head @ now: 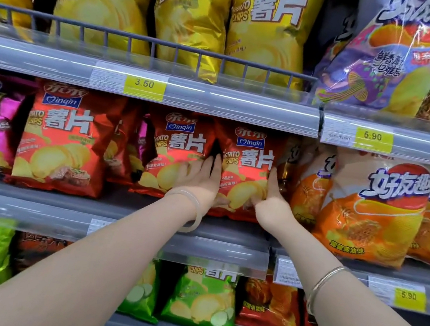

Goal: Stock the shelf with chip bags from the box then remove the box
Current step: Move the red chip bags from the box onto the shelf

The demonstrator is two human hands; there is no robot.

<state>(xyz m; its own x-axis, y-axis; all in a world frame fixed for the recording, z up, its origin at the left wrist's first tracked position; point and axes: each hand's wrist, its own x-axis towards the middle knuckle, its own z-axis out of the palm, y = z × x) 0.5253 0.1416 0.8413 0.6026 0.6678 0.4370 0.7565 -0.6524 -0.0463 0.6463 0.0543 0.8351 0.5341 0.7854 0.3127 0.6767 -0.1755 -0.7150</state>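
Both hands — left hand [199, 178], right hand [270, 198] — grip red chip bag [246, 174] (upright) on middle shelf [59, 194].

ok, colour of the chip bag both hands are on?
Red chip bag, yellow chips printed on it, between left hand and right hand; head view.
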